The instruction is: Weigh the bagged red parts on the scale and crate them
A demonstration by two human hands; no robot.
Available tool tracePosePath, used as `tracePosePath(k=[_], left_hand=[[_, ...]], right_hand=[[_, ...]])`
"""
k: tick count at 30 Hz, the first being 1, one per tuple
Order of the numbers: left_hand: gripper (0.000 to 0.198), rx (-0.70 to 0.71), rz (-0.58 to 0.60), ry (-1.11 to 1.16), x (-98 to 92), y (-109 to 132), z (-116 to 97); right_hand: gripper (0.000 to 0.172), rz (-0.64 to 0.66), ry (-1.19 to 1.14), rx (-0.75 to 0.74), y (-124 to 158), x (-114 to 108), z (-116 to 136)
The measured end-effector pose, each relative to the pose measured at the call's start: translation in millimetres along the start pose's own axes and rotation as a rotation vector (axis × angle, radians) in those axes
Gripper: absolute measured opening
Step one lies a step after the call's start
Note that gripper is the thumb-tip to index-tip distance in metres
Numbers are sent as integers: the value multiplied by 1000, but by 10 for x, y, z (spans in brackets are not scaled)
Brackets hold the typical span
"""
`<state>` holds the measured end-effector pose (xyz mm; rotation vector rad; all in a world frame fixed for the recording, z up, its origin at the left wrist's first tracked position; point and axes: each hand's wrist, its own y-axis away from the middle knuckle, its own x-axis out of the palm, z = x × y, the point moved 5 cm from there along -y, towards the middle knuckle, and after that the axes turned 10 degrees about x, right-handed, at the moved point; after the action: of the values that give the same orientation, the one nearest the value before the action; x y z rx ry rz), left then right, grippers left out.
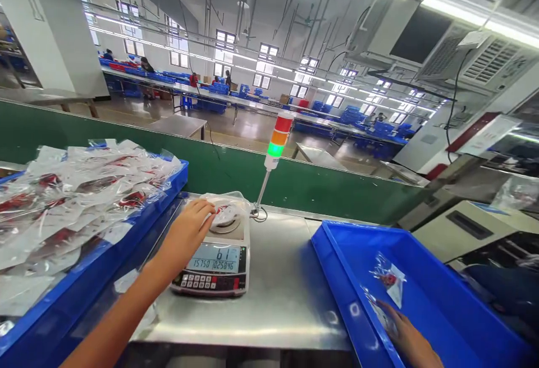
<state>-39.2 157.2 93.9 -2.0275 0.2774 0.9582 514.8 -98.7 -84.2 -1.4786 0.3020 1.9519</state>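
Resting curled over a clear plastic pouch [225, 209] on the pan of a digital weighing scale [210, 278], the left hand [186, 230] shows no clear grip; whether it holds the pouch or only touches it cannot be told. The display's top line reads 61. A steady reading would call for the pouch to lie wholly on the pan, with no weight from the hand.

The right hand [404, 337], its fingers loosely open, lies low in a blue plastic bin [337, 295], just beside a small sealed pouch [388, 278]. The bare steel counter [286, 300] separates the scale from this bin.

Left of the scale, a blue crate [101, 261] heaped with pouches [84, 199] sits close against the left forearm and could crowd its movement. A cable loops at the foot of a stack light [278, 137] behind the scale, showing green.

Beyond a green panel [126, 149], long tables [252, 98] carry rows of blue crates, with co-workers [227, 78] standing among them.
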Motion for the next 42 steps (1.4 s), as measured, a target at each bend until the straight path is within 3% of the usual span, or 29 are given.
tracePosePath(k=[3, 7, 11, 15, 17, 20, 23, 26, 30, 31, 33, 35, 38, 42], left_hand=[[24, 11, 115, 27, 382, -220, -70], [13, -33, 231, -25, 694, -415, -56], [19, -70, 215, -18, 837, -509, 3], [13, -164, 103, 28, 844, -585, 142], [16, -249, -17, 54, 714, -602, 266], [21, -390, -236, 75, 327, -537, 492], [25, -488, -484, 103, -206, -340, 659], [23, -509, -734, 94, -793, -61, 696], [25, -417, -871, -176, -1520, 232, 627], [25, -403, -860, -280, -1662, 279, 633], [27, -456, -717, -479, -1839, 338, 743], [26, -576, -479, -582, -1861, 399, 976], [25, -724, -202, -545, -1687, 559, 1348], [17, -727, -143, -541, -1483, 696, 1498]], right_hand=[[45, 73, -69, 72, 6, -181, 49], [54, -78, -25, 103, -31, -674, 408], [56, -233, -131, 82, -113, -1155, 1214], [49, -128, -345, -135, -241, -1188, 2349], [45, -82, -402, -315, -286, -1062, 2951], [40, -3, -333, -505, -340, -771, 3775], [38, 99, -123, -571, -372, -474, 4438], [30, 187, 40, -652, -334, -278, 4855], [36, 232, 32, -754, -295, -196, 4920], [33, 219, -10, -757, -311, -207, 4868], [31, 182, -110, -741, -359, -255, 4723], [38, 147, -203, -702, -392, -330, 4559], [49, 116, -313, -640, -368, -475, 4321], [59, 133, -425, -508, -314, -608, 3989]])
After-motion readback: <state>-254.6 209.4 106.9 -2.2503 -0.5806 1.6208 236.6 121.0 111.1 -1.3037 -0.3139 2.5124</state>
